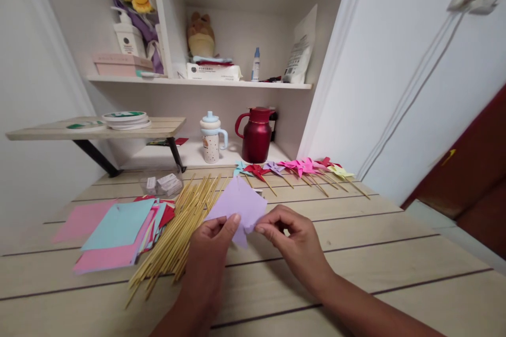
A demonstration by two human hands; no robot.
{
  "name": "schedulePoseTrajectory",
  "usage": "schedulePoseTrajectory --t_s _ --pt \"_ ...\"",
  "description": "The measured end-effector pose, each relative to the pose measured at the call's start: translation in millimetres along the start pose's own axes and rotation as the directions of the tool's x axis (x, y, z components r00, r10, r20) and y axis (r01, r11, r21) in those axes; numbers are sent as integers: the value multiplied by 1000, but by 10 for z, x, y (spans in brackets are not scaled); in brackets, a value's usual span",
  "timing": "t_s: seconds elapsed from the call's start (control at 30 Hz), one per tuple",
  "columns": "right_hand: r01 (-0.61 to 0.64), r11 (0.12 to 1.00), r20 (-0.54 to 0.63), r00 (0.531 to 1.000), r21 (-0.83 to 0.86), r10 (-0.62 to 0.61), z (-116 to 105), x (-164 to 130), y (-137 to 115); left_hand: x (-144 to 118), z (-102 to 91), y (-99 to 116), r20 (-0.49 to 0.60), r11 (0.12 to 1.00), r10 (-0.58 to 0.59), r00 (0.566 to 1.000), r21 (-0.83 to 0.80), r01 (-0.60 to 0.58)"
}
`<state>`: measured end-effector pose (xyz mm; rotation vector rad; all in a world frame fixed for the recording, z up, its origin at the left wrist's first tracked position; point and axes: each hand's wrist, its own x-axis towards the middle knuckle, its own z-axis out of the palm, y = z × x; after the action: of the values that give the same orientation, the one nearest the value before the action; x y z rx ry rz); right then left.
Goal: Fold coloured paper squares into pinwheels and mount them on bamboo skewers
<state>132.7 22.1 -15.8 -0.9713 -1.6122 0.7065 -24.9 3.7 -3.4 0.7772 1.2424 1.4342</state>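
Between my two hands a lavender paper sheet (240,201) is held above the table, with slits along its lower side. My left hand (211,245) pinches its lower left part between thumb and fingers. At the right, my right hand (294,239) is closed on a corner of the same sheet with thumb and forefinger. A spread bundle of thin wooden sticks (174,242) lies just left of my left hand. Beyond the sheet, several finished paper pinwheels (302,167) on sticks lie in a row at the table's back edge.
Coloured paper sheets (118,226) are stacked at the left. Behind them sits a clear box (162,184) with small white packets. A small raised shelf (158,125) bears rolls of tape (126,120). A spotted cup (211,139) and a red jug (256,137) stand at the back.
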Motion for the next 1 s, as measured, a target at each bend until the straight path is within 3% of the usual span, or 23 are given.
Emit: schedulePoseTrajectory --t_s 0.13,0.23,1.0 --pt "194 972 -117 971 -130 -209 -32 2 -55 -45 41 53 -43 999 33 999 25 -31" --pt "271 942 -147 942 -197 -301 -57 8 -90 -55 54 47 -36 998 45 998 46 -44" --pt "198 963 -136 965 -182 -225 -61 41 -73 -76 76 34 28 996 52 998 68 -53"
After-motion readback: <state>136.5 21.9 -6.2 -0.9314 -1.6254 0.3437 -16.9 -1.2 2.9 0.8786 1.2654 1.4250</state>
